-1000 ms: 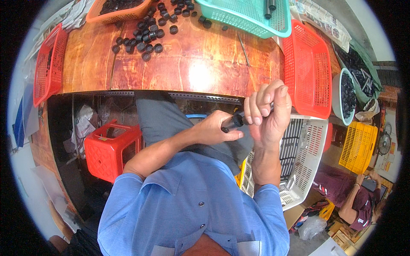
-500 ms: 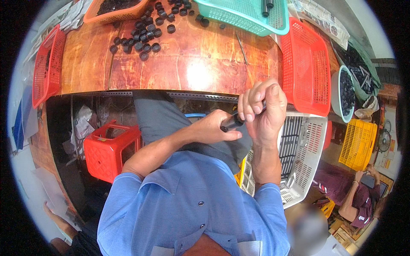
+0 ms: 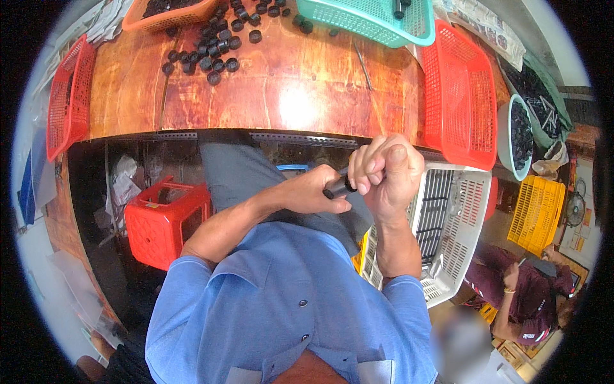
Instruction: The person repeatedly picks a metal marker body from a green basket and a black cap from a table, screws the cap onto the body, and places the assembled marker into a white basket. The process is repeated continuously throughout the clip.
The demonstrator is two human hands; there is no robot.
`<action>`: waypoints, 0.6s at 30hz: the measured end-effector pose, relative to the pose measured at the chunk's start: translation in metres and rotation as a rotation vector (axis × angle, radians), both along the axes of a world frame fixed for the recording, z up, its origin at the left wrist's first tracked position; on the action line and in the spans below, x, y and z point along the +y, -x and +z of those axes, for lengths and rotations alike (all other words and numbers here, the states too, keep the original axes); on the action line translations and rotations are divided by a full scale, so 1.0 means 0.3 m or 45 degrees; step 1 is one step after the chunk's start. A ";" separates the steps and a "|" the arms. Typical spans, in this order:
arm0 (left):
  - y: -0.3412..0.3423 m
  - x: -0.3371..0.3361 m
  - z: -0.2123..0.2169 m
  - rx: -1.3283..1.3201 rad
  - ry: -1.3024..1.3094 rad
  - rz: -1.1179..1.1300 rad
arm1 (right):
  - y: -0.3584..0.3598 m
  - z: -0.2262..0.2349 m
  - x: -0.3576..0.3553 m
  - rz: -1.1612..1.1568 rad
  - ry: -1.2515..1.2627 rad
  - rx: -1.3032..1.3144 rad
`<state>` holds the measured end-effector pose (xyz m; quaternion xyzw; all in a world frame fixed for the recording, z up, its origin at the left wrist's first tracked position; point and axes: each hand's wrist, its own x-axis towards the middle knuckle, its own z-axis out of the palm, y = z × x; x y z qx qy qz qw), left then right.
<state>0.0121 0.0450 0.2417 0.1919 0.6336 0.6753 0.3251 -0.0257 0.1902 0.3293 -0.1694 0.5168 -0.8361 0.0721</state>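
A short black tube (image 3: 339, 187) is held in front of me, just off the near edge of the wooden table (image 3: 243, 115). My left hand (image 3: 310, 189) is closed round it from the left, with the thumb below and the round end showing past the fingers. My right hand (image 3: 387, 169) is closed in a fist over the tube's other end, which it hides. Many black round caps (image 3: 220, 48) lie loose on the table beyond my hands.
A turquoise basket (image 3: 364, 25) holding black tubes stands at the back, a red basket (image 3: 460, 96) at right. Below that, a white crate (image 3: 454, 237) holds black tubes. A red stool (image 3: 160, 221) stands at left. A thin rod (image 3: 362, 66) lies on the table. A co-worker (image 3: 511, 288) sits at right.
My right hand has come left and slightly down, closer to my left hand, so less of the tube shows between them. The co-worker's arms at right have shifted.
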 end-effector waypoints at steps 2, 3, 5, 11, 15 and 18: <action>-0.011 0.003 0.002 0.010 0.031 0.038 | -0.022 0.003 -0.011 -0.070 -0.030 0.011; -0.021 0.005 0.003 0.017 0.055 0.063 | -0.032 0.014 -0.018 -0.106 -0.035 -0.003; -0.034 0.012 -0.002 0.084 0.090 0.135 | -0.041 0.013 -0.026 -0.151 -0.010 -0.014; -0.036 0.029 -0.010 0.322 0.215 0.326 | -0.052 -0.018 -0.030 -0.233 0.176 -0.047; -0.035 0.056 -0.032 0.470 0.224 0.573 | -0.049 -0.025 -0.046 -0.386 0.179 -0.082; -0.035 0.066 -0.035 0.494 0.300 0.675 | -0.039 -0.025 -0.053 -0.459 0.194 -0.124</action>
